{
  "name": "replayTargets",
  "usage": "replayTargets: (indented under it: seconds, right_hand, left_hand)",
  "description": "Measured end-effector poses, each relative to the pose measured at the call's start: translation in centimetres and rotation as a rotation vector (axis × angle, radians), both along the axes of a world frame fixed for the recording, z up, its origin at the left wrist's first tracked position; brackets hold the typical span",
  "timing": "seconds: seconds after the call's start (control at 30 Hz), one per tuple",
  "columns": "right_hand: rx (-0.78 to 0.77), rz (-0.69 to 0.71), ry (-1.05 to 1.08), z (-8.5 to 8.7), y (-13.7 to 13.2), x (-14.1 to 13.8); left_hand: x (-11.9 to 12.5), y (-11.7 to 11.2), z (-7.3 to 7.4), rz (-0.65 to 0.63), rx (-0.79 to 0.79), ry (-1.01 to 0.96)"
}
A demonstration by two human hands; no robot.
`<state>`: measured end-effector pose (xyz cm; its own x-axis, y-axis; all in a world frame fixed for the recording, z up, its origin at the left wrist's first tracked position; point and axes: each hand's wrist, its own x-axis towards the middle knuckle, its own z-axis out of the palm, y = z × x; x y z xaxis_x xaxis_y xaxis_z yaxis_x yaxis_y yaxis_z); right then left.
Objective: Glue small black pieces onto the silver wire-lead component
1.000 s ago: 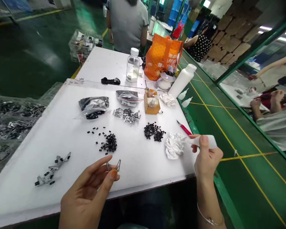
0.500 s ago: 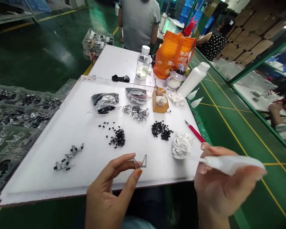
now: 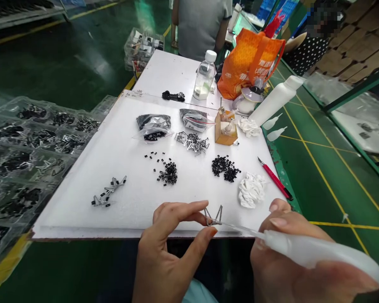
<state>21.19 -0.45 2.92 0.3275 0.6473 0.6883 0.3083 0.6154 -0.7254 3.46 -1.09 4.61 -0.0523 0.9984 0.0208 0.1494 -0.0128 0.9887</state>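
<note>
Gently does it: your left hand [image 3: 169, 242] pinches the bent wire frame [image 3: 213, 222] over the desk's [image 3: 82, 214] near edge, your right hand [image 3: 281, 271] grips the translucent squeeze bottle [image 3: 312, 251]; steady both, aim its thin nozzle [image 3: 244, 229] at the frame's base, and press lightly.

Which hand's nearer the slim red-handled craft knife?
Right. The right hand, holding the translucent white plastic squeeze bottle, is just nearside of the knife; the left hand is farther off, to the knife's left and nearside.
</note>
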Motion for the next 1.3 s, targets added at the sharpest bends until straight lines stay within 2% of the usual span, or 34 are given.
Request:
replayTargets:
  seconds: [0.2, 0.37, 0.8, 1.0, 1.2, 1.3]
  right_hand:
    - [-0.010, -0.022, 0.006, -0.4, -0.5, 0.3]
    - [0.025, -0.101, 0.070, -0.4, -0.4, -0.1]
    - [-0.007, -0.040, 0.042, -0.1, -0.6, -0.3]
    - [0.014, -0.067, 0.047, -0.3, -0.5, -0.3]
    - [-0.025, -0.073, 0.036, -0.2, -0.8, -0.3]
    - [-0.083, -0.134, 0.102, 0.1, -1.4, -0.5]
  left_hand:
    - [0.0, -0.1, 0.0, -0.009, -0.001, -0.024]
    - [0.1, -0.1, 0.2, -0.004, 0.002, -0.042]
    - [0.2, -0.1, 0.5, 0.018, -0.039, -0.088]
    - [0.1, 0.0, 0.5, 0.016, -0.035, -0.092]
    - [0.2, 0.1, 0.6, 0.028, -0.041, -0.095]
    - [0.2, 0.1, 0.6, 0.025, -0.040, -0.090]
